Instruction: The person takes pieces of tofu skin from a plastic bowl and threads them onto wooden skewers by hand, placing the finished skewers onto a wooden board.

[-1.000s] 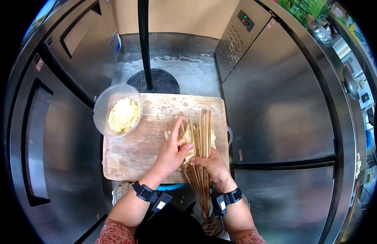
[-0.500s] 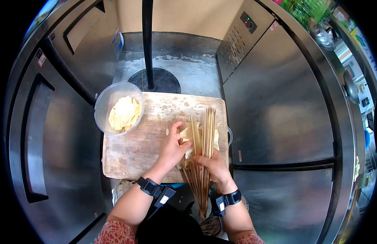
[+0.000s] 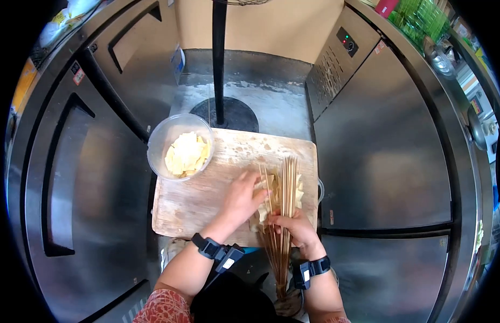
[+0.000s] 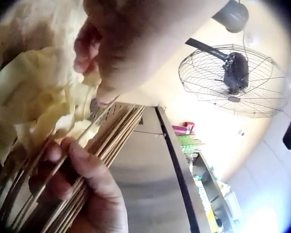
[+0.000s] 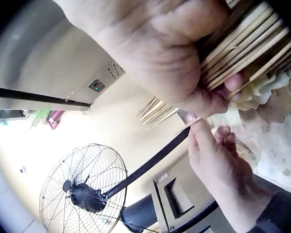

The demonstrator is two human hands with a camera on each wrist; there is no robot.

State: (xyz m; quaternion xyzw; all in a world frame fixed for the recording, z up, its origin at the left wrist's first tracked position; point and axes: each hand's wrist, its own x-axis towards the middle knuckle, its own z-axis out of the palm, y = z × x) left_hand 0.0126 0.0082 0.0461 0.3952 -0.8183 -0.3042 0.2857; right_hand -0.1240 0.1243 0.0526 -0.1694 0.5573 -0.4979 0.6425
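My right hand [image 3: 298, 229] grips a thick bundle of thin wooden skewers [image 3: 287, 188], their upper ends pointing away over the board. Between thumb and fingers, my left hand [image 3: 240, 200] pinches a single skewer [image 4: 93, 125] near its upper end, just left of the bundle. Pale yellow, folded thin sheets [image 4: 43, 97], resembling tofu skin, lie beneath and beside the skewers; several skewers run into them in the left wrist view. My hands and the bundle partly hide these sheets. The lower skewer ends gather below the board's near edge.
A wooden cutting board [image 3: 191, 210] lies under the work. On its far left corner stands a clear round tub [image 3: 151, 153] with more pale sheets [image 3: 186, 155]. Steel cabinets [image 3: 379, 161] flank both sides. A fan stand's black pole [image 3: 219, 70] rises behind the board.
My left hand has gone from an extended index finger beside a sheet to pinching one skewer. The right hand keeps its hold on the bundle. The head view has shifted, moving the scene rightward.
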